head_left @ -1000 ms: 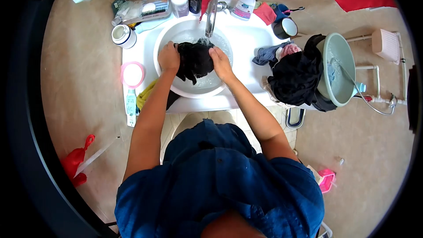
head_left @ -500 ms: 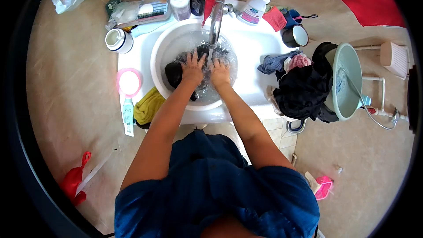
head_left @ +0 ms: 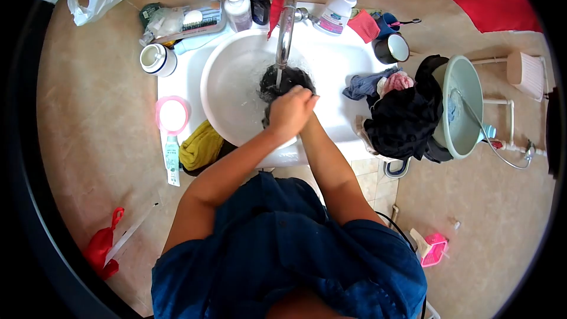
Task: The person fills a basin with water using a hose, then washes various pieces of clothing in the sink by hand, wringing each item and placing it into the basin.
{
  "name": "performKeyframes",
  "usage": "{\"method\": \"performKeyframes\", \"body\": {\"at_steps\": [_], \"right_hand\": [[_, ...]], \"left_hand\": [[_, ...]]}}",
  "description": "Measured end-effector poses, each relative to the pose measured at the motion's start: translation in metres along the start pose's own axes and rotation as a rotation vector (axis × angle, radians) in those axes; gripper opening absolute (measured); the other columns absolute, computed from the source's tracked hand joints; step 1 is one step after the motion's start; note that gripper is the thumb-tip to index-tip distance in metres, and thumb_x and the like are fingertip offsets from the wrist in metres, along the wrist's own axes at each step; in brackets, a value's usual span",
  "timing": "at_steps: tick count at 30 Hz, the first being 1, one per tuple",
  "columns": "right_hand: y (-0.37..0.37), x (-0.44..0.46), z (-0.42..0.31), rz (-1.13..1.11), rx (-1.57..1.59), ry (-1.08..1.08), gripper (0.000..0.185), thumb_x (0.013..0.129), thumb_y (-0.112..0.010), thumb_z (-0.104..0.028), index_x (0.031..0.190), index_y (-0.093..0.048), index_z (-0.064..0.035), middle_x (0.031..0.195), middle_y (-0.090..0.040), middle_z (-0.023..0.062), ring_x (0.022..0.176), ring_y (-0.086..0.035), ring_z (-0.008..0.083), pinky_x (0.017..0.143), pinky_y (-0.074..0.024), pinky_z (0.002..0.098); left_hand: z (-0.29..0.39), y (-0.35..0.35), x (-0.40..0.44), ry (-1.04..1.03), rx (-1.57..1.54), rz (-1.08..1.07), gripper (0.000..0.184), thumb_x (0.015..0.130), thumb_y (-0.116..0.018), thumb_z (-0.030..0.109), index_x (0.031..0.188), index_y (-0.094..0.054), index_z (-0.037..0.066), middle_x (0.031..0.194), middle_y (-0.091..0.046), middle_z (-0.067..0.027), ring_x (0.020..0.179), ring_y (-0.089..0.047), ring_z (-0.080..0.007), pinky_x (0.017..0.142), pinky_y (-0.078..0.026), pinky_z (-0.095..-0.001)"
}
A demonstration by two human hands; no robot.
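A dark, wet cloth (head_left: 286, 80) lies bunched in the white basin (head_left: 211, 91), under the running tap (head_left: 286, 32). Over the cloth's near edge, my left hand (head_left: 289, 112) is closed with its fingers curled, and a dark strip of the cloth hangs beside its wrist. My right hand (head_left: 309, 99) is pressed against the left at the basin's right side; most of it is hidden behind the left, so its fingers do not show. Shallow water covers the basin floor.
Black clothes (head_left: 398, 115) hang from a pale green tub (head_left: 477, 106) on the right. A pump bottle (head_left: 238, 10), a white bottle (head_left: 338, 15) and a dark mug (head_left: 391, 49) line the sink's back. A yellow cloth (head_left: 202, 146) lies at the left front.
My hands were spread flat on the cloth in the water. They have come together at the basin's right, the left closing, and the cloth has been gathered rightward into a smaller bunch.
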State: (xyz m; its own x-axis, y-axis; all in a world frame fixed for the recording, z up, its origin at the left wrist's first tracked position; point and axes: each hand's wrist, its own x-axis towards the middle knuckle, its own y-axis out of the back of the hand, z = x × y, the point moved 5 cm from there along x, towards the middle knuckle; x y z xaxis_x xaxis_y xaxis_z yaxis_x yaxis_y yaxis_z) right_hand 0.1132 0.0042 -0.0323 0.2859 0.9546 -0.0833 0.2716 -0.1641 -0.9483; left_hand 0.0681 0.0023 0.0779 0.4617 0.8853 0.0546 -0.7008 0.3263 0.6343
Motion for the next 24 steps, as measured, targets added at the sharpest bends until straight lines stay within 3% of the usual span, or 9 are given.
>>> {"method": "performKeyframes", "body": {"at_steps": [4,7,9,10,13,16,19,21,24], "right_hand": [[-0.051,-0.012,0.003,-0.273,0.594,-0.084,0.054,0.097,-0.048,-0.046,0.132,-0.048,-0.0045,0.121,-0.058,0.0089,0.118,-0.054,0.0237,0.095,-0.0468,0.0362],[0.040,0.019,0.046,-0.466,0.528,-0.286,0.050,0.098,-0.047,-0.042,0.128,-0.049,-0.0023,0.117,-0.059,0.0094,0.114,-0.057,0.0236,0.093,-0.0481,0.0362],[0.048,0.024,0.045,-0.059,0.047,-0.466,0.047,0.098,-0.048,-0.038,0.127,-0.052,-0.0011,0.117,-0.060,0.0127,0.109,-0.059,0.0247,0.093,-0.0480,0.0374],[0.032,0.015,0.015,0.414,-0.417,-0.547,0.046,0.098,-0.050,-0.035,0.127,-0.054,-0.0007,0.119,-0.061,0.0159,0.106,-0.060,0.0257,0.093,-0.0474,0.0386],[0.016,0.022,-0.016,0.366,-1.204,-0.355,0.058,0.099,-0.043,-0.044,0.117,-0.056,0.0090,0.108,-0.064,0.0227,0.102,-0.061,0.0302,0.093,-0.0443,0.0388],[-0.031,0.025,-0.046,0.138,-1.583,-0.261,0.059,0.100,-0.039,-0.047,0.116,-0.057,0.0074,0.112,-0.062,0.0286,0.109,-0.058,0.0398,0.094,-0.0433,0.0399],[0.004,0.032,-0.041,0.074,-1.838,-0.133,0.046,0.097,-0.049,-0.031,0.131,-0.046,0.0004,0.126,-0.051,0.0310,0.109,-0.055,0.0450,0.094,-0.0439,0.0456],[0.018,0.028,-0.031,0.076,-2.008,-0.093,0.060,0.090,-0.057,-0.014,0.144,-0.033,-0.0093,0.138,-0.041,0.0282,0.110,-0.055,0.0425,0.095,-0.0442,0.0485],[0.036,0.019,-0.007,-0.038,-2.393,-0.096,0.068,0.088,-0.058,-0.013,0.149,-0.029,-0.0170,0.142,-0.039,0.0253,0.117,-0.051,0.0396,0.097,-0.0439,0.0479]], "left_hand": [[0.005,-0.006,-0.002,-0.036,0.003,0.051,0.027,0.085,-0.064,0.027,0.071,-0.059,0.005,0.076,-0.061,-0.0132,0.064,-0.060,-0.0378,0.059,-0.049,-0.0474],[-0.031,-0.003,0.018,0.056,0.151,0.212,0.027,0.085,-0.064,0.029,0.071,-0.061,0.006,0.073,-0.063,-0.0164,0.065,-0.062,-0.0386,0.059,-0.049,-0.0492],[-0.072,0.001,0.033,0.134,0.305,0.323,0.029,0.086,-0.060,0.033,0.070,-0.063,0.009,0.071,-0.064,-0.0148,0.062,-0.063,-0.0374,0.059,-0.051,-0.0481],[-0.086,0.013,0.035,0.255,0.226,0.275,0.028,0.089,-0.055,0.033,0.077,-0.065,0.011,0.077,-0.066,-0.0133,0.069,-0.064,-0.0358,0.065,-0.051,-0.0481],[-0.158,0.031,0.037,0.223,0.448,0.208,0.039,0.100,-0.038,0.033,0.085,-0.065,0.010,0.085,-0.066,-0.0140,0.082,-0.064,-0.0334,0.072,-0.050,-0.0481],[-0.184,0.050,0.026,0.408,0.504,0.174,0.027,0.097,-0.047,0.025,0.094,-0.066,0.006,0.101,-0.063,-0.0166,0.091,-0.061,-0.0378,0.079,-0.048,-0.0508],[-0.160,0.050,0.023,0.052,0.728,0.383,0.031,0.091,-0.056,0.027,0.115,-0.062,0.008,0.122,-0.056,-0.0170,0.113,-0.052,-0.0401,0.090,-0.042,-0.0570],[-0.150,0.028,0.026,0.049,0.655,0.164,0.046,0.088,-0.060,0.031,0.129,-0.053,0.012,0.137,-0.045,-0.0166,0.127,-0.038,-0.0395,0.098,-0.033,-0.0623],[-0.133,-0.005,0.016,0.166,0.517,-0.227,0.074,0.082,-0.067,0.037,0.144,-0.035,0.014,0.155,-0.022,-0.0145,0.143,-0.019,-0.0366,0.105,-0.021,-0.0713]]}}
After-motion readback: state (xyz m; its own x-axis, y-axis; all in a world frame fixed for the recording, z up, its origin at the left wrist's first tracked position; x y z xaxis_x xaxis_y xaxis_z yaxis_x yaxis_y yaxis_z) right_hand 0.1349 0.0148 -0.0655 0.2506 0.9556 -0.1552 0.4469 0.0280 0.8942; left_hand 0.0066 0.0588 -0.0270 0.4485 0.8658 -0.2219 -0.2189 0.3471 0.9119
